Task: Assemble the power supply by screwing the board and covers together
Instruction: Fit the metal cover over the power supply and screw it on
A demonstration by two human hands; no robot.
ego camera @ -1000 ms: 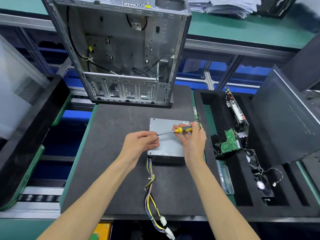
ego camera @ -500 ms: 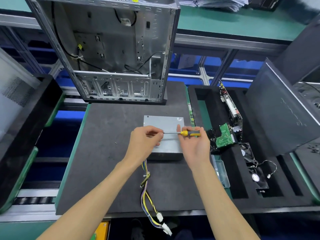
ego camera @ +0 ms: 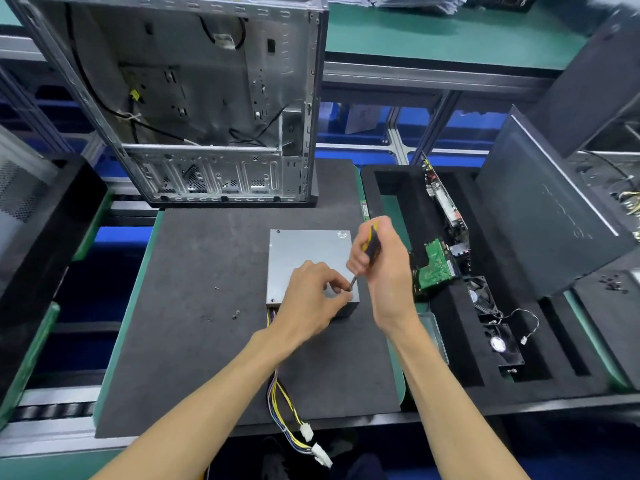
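Dark foam mat [ego camera: 194,341] under flat grey power supply [ego camera: 304,251], wires [ego camera: 280,396] trailing.

head cam | looks forward-down over work mat [ego camera: 194,341] | close above hands | single view

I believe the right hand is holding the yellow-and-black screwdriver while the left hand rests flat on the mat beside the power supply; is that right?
Not quite. In the head view the left hand is over the power supply, fingers pinched at the tip of the screwdriver. The right hand does hold it.
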